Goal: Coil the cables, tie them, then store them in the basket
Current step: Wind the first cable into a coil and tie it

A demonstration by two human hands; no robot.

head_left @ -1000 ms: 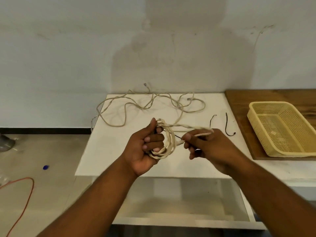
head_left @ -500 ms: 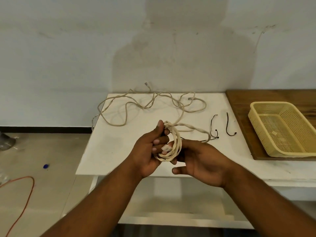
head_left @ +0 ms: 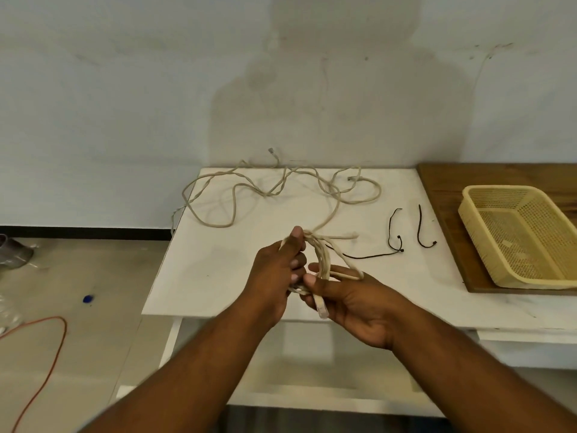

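My left hand (head_left: 276, 270) grips a small coil of beige cable (head_left: 321, 257) above the white table (head_left: 218, 276). My right hand (head_left: 352, 304) is under the coil, thumb and fingers pinching its lower strands, and the cable's plug end (head_left: 321, 306) hangs down across the palm. From the coil the loose beige cable (head_left: 274, 189) runs back in tangled loops over the far part of the table. Two black ties (head_left: 395, 229) (head_left: 423, 228) lie to the right of the hands. An empty yellow basket (head_left: 468, 207) sits at the far right.
The basket rests on a brown wooden board (head_left: 443, 189) butted against the table's right side. A wall stands close behind the table. On the floor to the left lie an orange cord (head_left: 46, 354) and a small blue object (head_left: 88, 298).
My right hand dropped from beside the coil to beneath it and turned palm up, bringing a strand round. The plug end now hangs below the coil. The coil stayed in my left hand.
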